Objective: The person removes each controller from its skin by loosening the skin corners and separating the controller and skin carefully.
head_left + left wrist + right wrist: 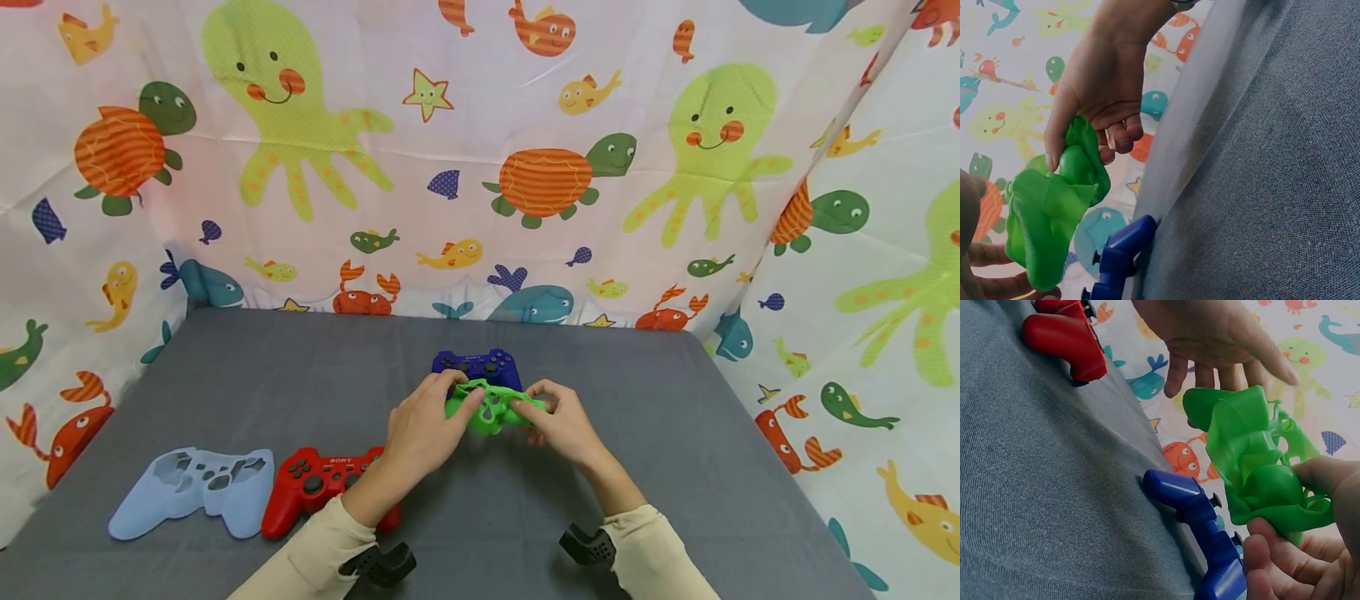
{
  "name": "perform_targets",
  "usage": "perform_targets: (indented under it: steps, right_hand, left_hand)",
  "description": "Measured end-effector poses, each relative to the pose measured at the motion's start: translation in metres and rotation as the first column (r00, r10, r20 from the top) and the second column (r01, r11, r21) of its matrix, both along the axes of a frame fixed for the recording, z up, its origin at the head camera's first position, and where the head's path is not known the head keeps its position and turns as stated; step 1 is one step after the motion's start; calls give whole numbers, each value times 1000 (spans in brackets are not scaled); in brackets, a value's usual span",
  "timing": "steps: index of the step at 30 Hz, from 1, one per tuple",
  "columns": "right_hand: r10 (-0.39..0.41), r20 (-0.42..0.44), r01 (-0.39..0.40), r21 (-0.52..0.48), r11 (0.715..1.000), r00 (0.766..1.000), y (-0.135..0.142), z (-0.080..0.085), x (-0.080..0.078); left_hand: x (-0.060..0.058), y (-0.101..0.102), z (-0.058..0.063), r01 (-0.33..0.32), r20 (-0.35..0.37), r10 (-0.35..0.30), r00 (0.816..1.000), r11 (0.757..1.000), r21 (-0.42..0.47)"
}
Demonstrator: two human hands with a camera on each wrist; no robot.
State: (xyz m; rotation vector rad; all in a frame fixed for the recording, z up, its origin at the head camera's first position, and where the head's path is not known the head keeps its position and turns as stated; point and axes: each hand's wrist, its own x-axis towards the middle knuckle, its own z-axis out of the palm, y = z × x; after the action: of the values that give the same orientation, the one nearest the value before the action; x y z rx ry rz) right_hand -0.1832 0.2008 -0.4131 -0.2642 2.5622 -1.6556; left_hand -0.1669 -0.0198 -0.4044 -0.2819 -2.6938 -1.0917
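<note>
A bright green silicone controller cover (491, 407), soft and with cut-out holes, is held up off the table between both hands. My left hand (426, 423) holds its left end, the thumb over the front and the fingers behind. At the other end, my right hand (566, 421) pinches the cover between thumb and fingers; the right wrist view shows the thumb on its edge. The green cover (1260, 456) looks folded and bulging there, with its hollow side showing. Just behind it on the table lies a blue game controller (480, 363), partly hidden by the cover and hands.
On the left of the grey cloth-covered table (300, 358) lies a pale blue silicone cover (202, 487). A red game controller (318, 483) touches or nearly touches it, partly hidden by my left forearm. A sea-animal print curtain (450, 150) surrounds the back and sides.
</note>
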Motion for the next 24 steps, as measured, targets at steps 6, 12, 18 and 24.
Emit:
perform_targets:
  steps: [6,12,18,24]
  right_hand:
    - [42,-41,-42,-1,999,998,-1,-1,0]
    - [78,-54,-77,16,997,996,0,-2,-1]
    - [123,-57,-121,37,992,991,3,-5,-2]
    - [150,-65,-149,12,989,987,4,-3,-1]
  left_hand:
    - [-3,-4,-2,66,92,-69,993,997,40]
    - [-8,-10,0,129,139,-158,978,972,197]
    - [-12,-15,-2,129,178,-189,966,944,303]
    - [-14,-18,-2,128,157,-177,972,951,283]
